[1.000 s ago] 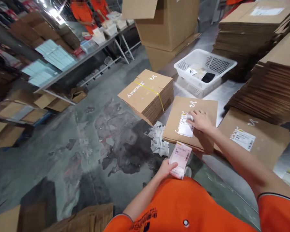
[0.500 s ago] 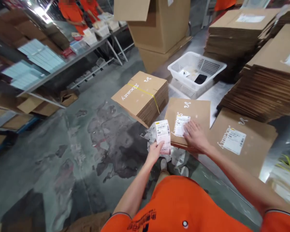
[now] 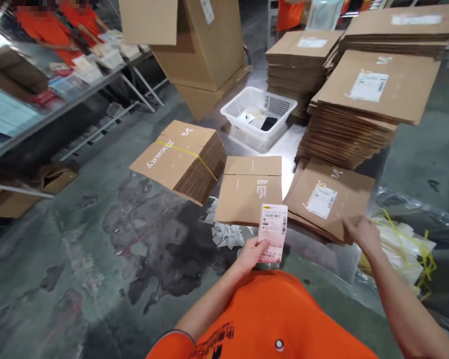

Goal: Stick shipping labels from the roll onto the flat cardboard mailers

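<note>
My left hand [image 3: 252, 254] pinches a sheet of shipping labels [image 3: 272, 227] upright in front of my body. Behind the sheet lies a flattened cardboard box [image 3: 243, 199], with small white print and no label on its upper face. To its right, a flattened box with a shipping label [image 3: 329, 197] tops a low pile. My right hand [image 3: 363, 234] is closed at this box's near right corner, thumb and fingers at the edge; the fingertips are partly hidden.
A strapped bundle of flat boxes [image 3: 183, 154] sits at the left. A white plastic basket [image 3: 260, 134] with a dark phone-like object stands behind. A tall stack of labelled boxes [image 3: 347, 134] rises at the right, near plastic wrapping with yellow straps [image 3: 404, 249]. Co-workers in orange [image 3: 47, 30] stand far left.
My right hand has left the middle box and moved right to the labelled pile. The middle spot now shows an unlabelled box. My left hand still holds the labels; the view has turned right.
</note>
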`<action>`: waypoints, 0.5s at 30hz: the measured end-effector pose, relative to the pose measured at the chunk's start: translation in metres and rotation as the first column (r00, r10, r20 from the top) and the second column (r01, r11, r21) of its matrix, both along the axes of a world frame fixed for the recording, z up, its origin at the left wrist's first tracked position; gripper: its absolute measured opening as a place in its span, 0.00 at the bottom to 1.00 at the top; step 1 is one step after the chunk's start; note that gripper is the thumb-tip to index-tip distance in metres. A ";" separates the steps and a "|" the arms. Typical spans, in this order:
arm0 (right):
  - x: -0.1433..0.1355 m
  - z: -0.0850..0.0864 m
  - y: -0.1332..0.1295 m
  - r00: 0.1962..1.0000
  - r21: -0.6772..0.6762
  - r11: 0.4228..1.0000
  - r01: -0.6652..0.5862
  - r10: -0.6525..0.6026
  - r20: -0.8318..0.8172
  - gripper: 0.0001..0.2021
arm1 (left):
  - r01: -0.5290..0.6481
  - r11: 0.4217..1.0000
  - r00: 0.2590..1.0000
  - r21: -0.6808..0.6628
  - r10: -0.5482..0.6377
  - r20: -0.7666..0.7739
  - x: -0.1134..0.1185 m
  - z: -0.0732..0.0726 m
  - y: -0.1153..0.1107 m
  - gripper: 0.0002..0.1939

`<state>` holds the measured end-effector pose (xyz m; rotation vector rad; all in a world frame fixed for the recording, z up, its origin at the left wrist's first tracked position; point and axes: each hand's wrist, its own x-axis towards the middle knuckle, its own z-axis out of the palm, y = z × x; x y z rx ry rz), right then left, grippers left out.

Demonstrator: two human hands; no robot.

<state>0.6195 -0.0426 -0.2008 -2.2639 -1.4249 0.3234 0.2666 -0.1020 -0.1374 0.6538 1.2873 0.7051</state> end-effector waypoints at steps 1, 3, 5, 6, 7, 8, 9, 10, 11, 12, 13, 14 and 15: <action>-0.014 0.013 0.005 0.999 0.036 0.999 -0.032 0.032 0.007 0.37 | 0.008 1.000 1.000 -0.025 -0.008 0.015 0.002 0.000 -0.001 0.27; -0.051 0.044 0.019 0.974 0.118 0.975 -0.187 0.200 -0.109 0.37 | 0.032 0.998 0.999 -0.055 -0.030 0.041 0.004 0.001 -0.005 0.28; -0.092 0.074 0.031 0.747 0.179 0.854 -0.488 0.515 -0.420 0.35 | 0.078 0.995 0.996 -0.068 -0.076 0.037 0.002 0.002 -0.007 0.29; -0.113 0.087 0.035 0.577 0.196 0.761 -0.618 0.608 -0.545 0.32 | 0.107 0.993 0.994 -0.052 -0.107 0.016 -0.001 0.004 -0.008 0.28; -0.132 0.097 0.037 0.438 0.206 0.684 -0.700 0.639 -0.632 0.28 | 0.127 0.992 0.992 -0.008 -0.127 -0.009 -0.005 0.006 -0.008 0.28; -0.150 0.104 0.036 0.355 0.202 0.631 -0.749 0.640 -0.681 0.24 | 0.121 0.991 0.992 0.063 -0.120 -0.029 -0.009 0.010 -0.006 0.28; -0.166 0.107 0.034 0.328 0.188 0.608 -0.772 0.632 -0.702 0.22 | 0.083 0.985 0.996 0.153 -0.079 -0.034 -0.014 0.015 -0.004 0.28; -0.179 0.108 0.031 0.331 0.174 0.603 -0.778 0.630 -0.703 0.22 | 0.016 0.969 1.000 0.245 -0.010 -0.028 -0.018 0.020 0.000 0.30; -0.190 0.107 0.028 0.341 0.171 0.603 -0.779 0.637 -0.691 0.22 | -0.066 0.946 0.997 0.317 0.076 -0.019 -0.021 0.026 0.005 0.31; -0.199 0.105 0.025 0.339 0.184 0.595 -0.782 0.654 -0.676 0.23 | -0.145 0.923 0.986 0.358 0.163 -0.019 -0.024 0.031 0.011 0.29; -0.206 0.102 0.023 0.327 0.205 0.579 -0.789 0.679 -0.657 0.22 | -0.206 0.906 0.971 0.369 0.237 -0.042 -0.026 0.035 0.017 0.25; -0.212 0.098 0.022 0.321 0.228 0.565 -0.793 0.704 -0.633 0.22 | -0.242 0.899 0.954 0.364 0.290 -0.081 -0.028 0.037 0.024 0.19; -0.217 0.095 0.024 0.322 0.245 0.555 -0.795 0.729 -0.604 0.21 | -0.265 0.897 0.937 0.353 0.326 -0.125 -0.030 0.037 0.031 0.16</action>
